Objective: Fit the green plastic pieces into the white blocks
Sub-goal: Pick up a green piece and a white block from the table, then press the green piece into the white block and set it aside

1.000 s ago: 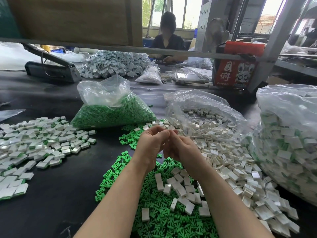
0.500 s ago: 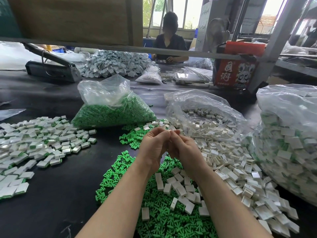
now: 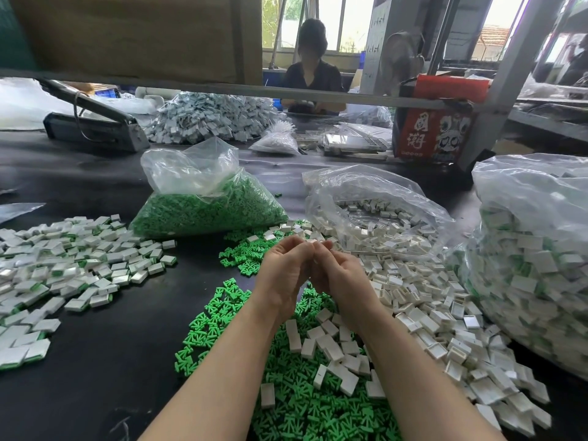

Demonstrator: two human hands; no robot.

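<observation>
Above the loose green pieces (image 3: 296,399) on the desk (image 3: 95,361), our left hand (image 3: 283,272) and right hand (image 3: 342,276) meet, fingers curled together around a small white block (image 3: 313,242).

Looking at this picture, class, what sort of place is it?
Probably a small assembly workshop: bulk bags of green plastic pieces and white blocks, a heap of finished blocks, and another worker across the table.

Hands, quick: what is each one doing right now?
Left hand: fingers curled, pinching a small white plastic block at the fingertips.
Right hand: fingers curled against the same block; its grip cannot be told.
</observation>
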